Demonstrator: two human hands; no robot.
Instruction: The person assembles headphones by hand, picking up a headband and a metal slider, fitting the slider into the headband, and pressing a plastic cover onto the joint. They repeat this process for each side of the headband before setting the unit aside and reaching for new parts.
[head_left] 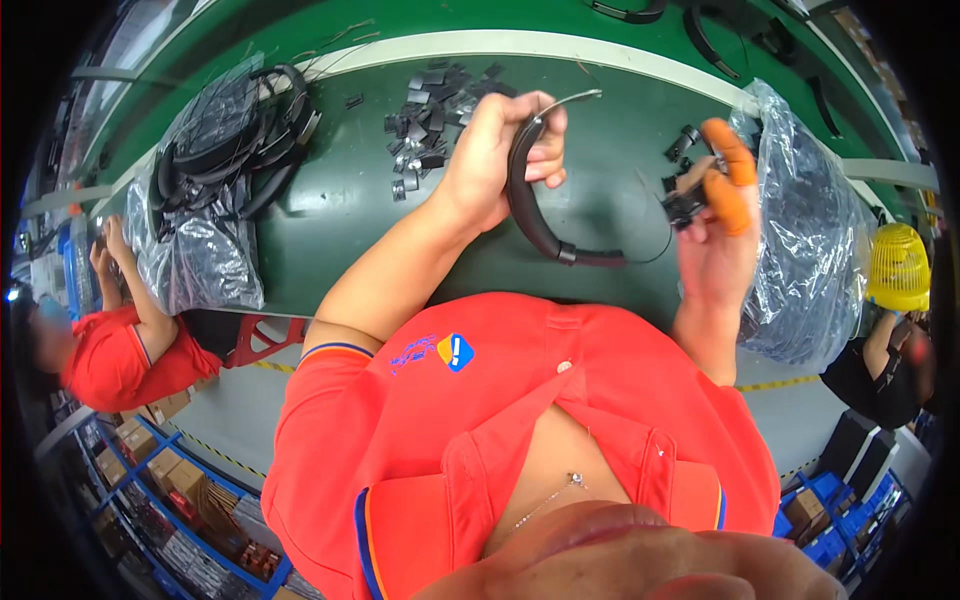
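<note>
A curved black headband point(530, 205), which looks like a headphone part, is held near its upper end by my left hand point(505, 150), fingers closed round it. A thin wire sticks out past my fingertips. From the headband's lower end another thin wire curves up toward my right hand point(718, 215). Orange finger covers sit on that hand's thumb and a finger, which close on a small black plastic part point(684, 207). Part of that piece is hidden by the fingers. Just beyond lie a few more small black pieces point(683, 143) on the green table point(340, 210).
Small black plastic parts point(425, 120) lie heaped past my left hand. At left, several headbands point(240, 140) rest on a clear plastic bag point(215, 265). Another plastic bag point(810, 240) bulges at right. Beyond a pale rail point(480, 42) lie more headbands point(707, 45). People work on both sides.
</note>
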